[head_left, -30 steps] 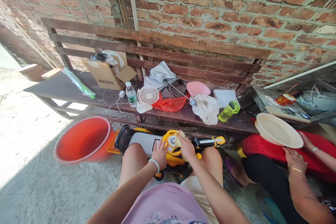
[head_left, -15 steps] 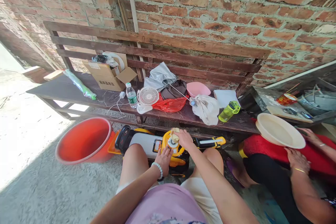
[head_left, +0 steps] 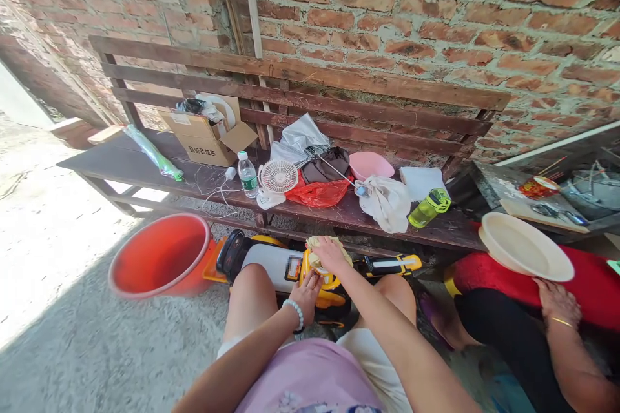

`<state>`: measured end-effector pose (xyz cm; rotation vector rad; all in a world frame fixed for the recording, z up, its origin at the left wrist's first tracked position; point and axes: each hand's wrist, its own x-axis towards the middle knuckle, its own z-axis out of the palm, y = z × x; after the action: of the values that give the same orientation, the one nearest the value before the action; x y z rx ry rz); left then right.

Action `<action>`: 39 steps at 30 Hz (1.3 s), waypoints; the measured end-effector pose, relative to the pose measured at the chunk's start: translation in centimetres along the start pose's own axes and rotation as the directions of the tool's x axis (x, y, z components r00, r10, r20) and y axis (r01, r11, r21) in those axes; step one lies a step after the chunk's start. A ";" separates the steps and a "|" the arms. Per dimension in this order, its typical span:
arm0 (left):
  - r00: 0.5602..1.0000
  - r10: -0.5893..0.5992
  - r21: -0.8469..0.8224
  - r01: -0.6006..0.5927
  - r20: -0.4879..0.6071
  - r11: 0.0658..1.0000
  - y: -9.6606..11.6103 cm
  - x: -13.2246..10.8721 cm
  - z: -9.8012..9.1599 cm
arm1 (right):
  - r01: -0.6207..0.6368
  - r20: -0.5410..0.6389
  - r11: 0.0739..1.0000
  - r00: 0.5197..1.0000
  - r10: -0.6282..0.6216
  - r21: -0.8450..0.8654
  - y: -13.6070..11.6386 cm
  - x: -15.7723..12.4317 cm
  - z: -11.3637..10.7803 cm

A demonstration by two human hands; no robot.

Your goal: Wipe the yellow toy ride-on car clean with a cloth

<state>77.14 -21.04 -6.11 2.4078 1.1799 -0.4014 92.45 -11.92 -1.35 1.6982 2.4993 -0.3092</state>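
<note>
A crumpled pale yellow cloth (head_left: 345, 255) is under my right hand (head_left: 329, 253), whose fingers are closed on it. It lies over the yellow middle part of what looks like a ride-on toy vehicle (head_left: 272, 264), with a grey panel, a printed label and black ends. My left hand (head_left: 309, 290), wearing a bead bracelet, rests on the near side of that yellow part with its fingers stretched out. The two hands are close together, between my knees. The cloth hides the round white centre of the yellow part.
A red tub (head_left: 159, 257) stands at left. The wooden bench (head_left: 104, 164) ahead bears a cardboard box (head_left: 201, 135), bottle (head_left: 248, 174), small fan (head_left: 278, 177), pink bowl (head_left: 372, 166) and green bottle (head_left: 429, 208). At right, another person's hand (head_left: 559, 303) is beside a cream basin (head_left: 526, 248).
My right hand has slid slightly left with the cloth, which now covers the round white centre. The other person's far hand has left the basin. The view has shifted slightly.
</note>
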 end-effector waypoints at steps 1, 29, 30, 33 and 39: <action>1.000 0.006 0.002 -0.006 -0.007 1.000 0.0 0.0 0.0 | -0.041 -0.007 0.999 0.999 0.041 -0.004 0.8 0.1 -0.1; 1.000 -0.009 -0.005 0.009 -0.019 1.000 -0.3 1.0 2.4 | 0.093 0.127 0.980 0.985 -0.116 0.174 1.1 2.6 1.7; 1.000 -0.010 -0.014 0.010 -0.027 1.000 -0.2 0.8 2.2 | 0.063 0.133 0.982 0.987 -0.088 0.180 1.4 2.9 1.6; 0.999 -0.019 -0.045 0.017 -0.036 0.999 0.1 0.6 2.0 | -0.004 0.133 0.981 0.991 -0.023 0.195 2.1 3.1 1.9; 0.999 -0.011 -0.042 0.009 -0.034 0.999 0.5 0.3 1.6 | -0.166 0.087 0.960 0.985 0.150 0.226 3.7 1.8 2.7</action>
<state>77.61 -21.91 -7.51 2.3821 1.2035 -0.3368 95.16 -9.52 -4.74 1.9221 2.3368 -0.6555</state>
